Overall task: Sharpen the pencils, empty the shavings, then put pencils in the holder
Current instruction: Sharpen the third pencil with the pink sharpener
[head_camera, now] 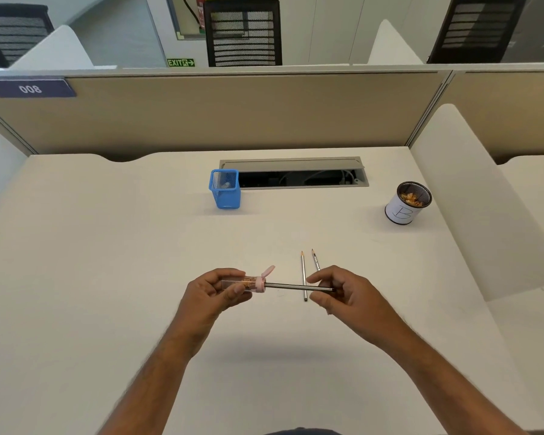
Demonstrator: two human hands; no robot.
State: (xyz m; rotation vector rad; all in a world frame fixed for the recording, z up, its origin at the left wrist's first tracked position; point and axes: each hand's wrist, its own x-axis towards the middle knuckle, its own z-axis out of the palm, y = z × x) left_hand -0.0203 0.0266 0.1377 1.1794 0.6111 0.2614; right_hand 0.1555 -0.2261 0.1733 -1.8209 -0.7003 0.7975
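The pencil (299, 286) being sharpened lies level between the hands, its tip inside the pink-capped sharpener (248, 284), whose clear barrel already holds shavings and whose lid flap stands open. The left hand (215, 293) grips the sharpener with curled fingers; the right hand (343, 293) pinches the pencil's far end. Just beyond the right hand, 2 pencils (308, 271) lie on the table (107, 262), both showing sharp points, so I judge 2 done and this the 3rd in progress. Emptying the shavings and loading the holder remain. The blue mesh holder (225, 189) stands well ahead of the left hand, holding no pencils that I can see. A round cup marked B (405, 204), with shavings inside, sits far ahead and right of the right hand, near the table's right edge and its white side divider (484, 215). Open tabletop lies between the hands and both containers; an open cable tray (296, 175) sits just beside the holder.
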